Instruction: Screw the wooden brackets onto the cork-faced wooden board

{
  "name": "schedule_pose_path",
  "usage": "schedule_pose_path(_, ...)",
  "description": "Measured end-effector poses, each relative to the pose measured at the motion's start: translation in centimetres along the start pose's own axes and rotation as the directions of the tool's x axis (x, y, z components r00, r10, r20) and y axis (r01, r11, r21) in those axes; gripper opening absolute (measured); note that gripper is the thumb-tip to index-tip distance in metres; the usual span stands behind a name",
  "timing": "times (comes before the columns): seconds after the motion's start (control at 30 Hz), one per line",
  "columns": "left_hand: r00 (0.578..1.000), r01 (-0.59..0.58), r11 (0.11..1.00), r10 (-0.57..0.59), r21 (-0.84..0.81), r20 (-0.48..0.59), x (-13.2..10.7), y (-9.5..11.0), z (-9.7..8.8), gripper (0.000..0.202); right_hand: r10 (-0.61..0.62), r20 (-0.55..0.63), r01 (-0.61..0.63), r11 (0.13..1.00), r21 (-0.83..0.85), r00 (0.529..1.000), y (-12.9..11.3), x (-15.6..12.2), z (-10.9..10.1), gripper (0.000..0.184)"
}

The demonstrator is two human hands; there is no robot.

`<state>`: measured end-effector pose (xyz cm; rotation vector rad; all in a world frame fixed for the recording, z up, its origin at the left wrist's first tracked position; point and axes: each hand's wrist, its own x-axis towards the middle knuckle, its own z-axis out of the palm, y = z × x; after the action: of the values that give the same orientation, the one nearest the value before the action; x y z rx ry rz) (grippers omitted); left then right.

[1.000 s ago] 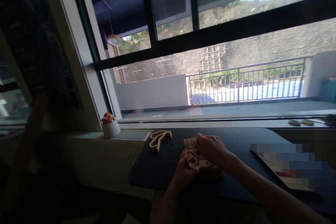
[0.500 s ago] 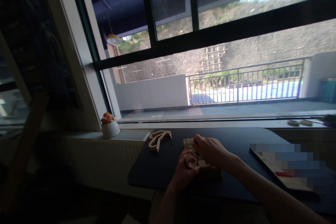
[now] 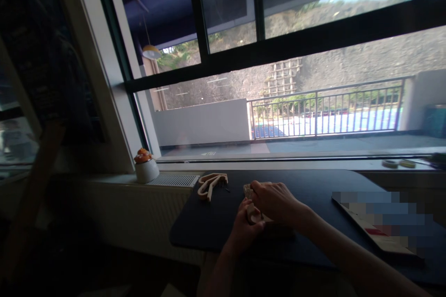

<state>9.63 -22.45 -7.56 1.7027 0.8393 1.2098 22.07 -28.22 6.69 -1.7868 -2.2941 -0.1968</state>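
On a dark table (image 3: pixel 313 185) by the window lies a pale wooden piece (image 3: pixel 251 214) on a wooden block. My left hand (image 3: pixel 244 229) is closed around the near left end of that piece. My right hand (image 3: pixel 277 202) is curled over the block from the right, its fingers pinched on a thin dark tool that points down into the piece. Most of the block is hidden under my right hand. A second, curved wooden part (image 3: pixel 211 183) lies on the table to the far left, apart from both hands.
A white pot with an orange lid (image 3: pixel 145 165) stands on the sill beside a radiator grille (image 3: pixel 173 180). A flat printed sheet (image 3: pixel 379 222) lies at the table's right. Two small rings (image 3: pixel 397 163) sit on the sill far right. Large windows (image 3: pixel 278 79) rise behind.
My right hand has slid left and lower over the wooden block, covering more of it. My left hand keeps its hold in the same place.
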Motion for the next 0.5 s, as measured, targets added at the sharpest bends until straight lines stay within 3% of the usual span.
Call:
schedule_pose_path(0.3, 0.999, -0.041, 0.999, 0.041, 0.023, 0.001, 0.2, -1.5, 0.0, 0.056, 0.017, -0.009, -0.016, 0.999, 0.032, 1.0, 0.6, 0.2, 0.5, 0.023)
schedule_pose_path(0.5, 0.999, 0.019, 1.0, -0.019, -0.01, -0.028, 0.1, -0.7, 0.0, 0.056, 0.07, -0.064, -0.069, 0.997, 0.015, 0.995, 0.6, 0.7, 1.0, 0.025)
